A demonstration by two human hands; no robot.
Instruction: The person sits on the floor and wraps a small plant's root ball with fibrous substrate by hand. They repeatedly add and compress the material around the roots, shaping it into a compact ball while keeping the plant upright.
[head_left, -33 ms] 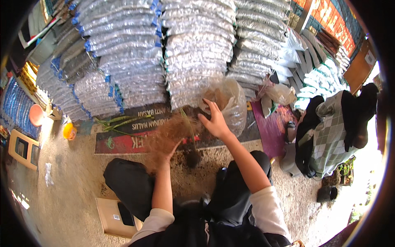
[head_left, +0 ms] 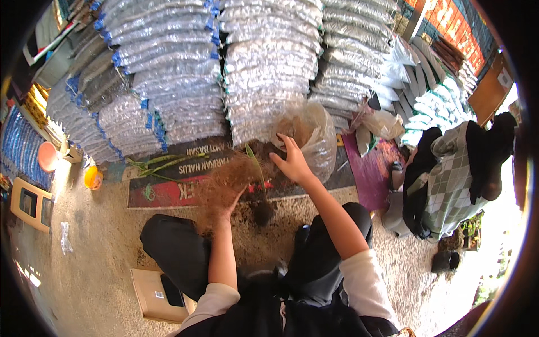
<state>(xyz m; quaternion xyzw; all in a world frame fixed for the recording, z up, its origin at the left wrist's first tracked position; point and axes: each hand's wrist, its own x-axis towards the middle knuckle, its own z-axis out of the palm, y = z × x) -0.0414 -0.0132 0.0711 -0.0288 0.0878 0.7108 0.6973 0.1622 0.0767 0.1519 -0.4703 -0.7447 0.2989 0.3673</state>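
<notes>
A loose clump of brown fibre, like coconut fibre, (head_left: 227,178) rests in my left hand (head_left: 229,206), whose fingers are mostly covered by the strands. To its right, my right hand (head_left: 292,162) is raised with thumb and fingers apart, holding nothing that I can see. Between the hands a slim green plant (head_left: 259,171) stands with its dark root ball (head_left: 263,214) low, near the ground. Just past the right hand sits a clear plastic bag (head_left: 319,143) with more brown fibre (head_left: 295,130) inside. Several long green leafy cuttings (head_left: 168,164) lie to the left of the clump.
Tall stacks of filled plastic sacks (head_left: 269,73) line the back. A printed dark sheet (head_left: 146,194) covers the ground before them. A cardboard box (head_left: 147,300) with a dark phone-like slab lies by my left knee. Someone in a checked garment (head_left: 449,180) is at right; a beige stool (head_left: 32,203) stands left.
</notes>
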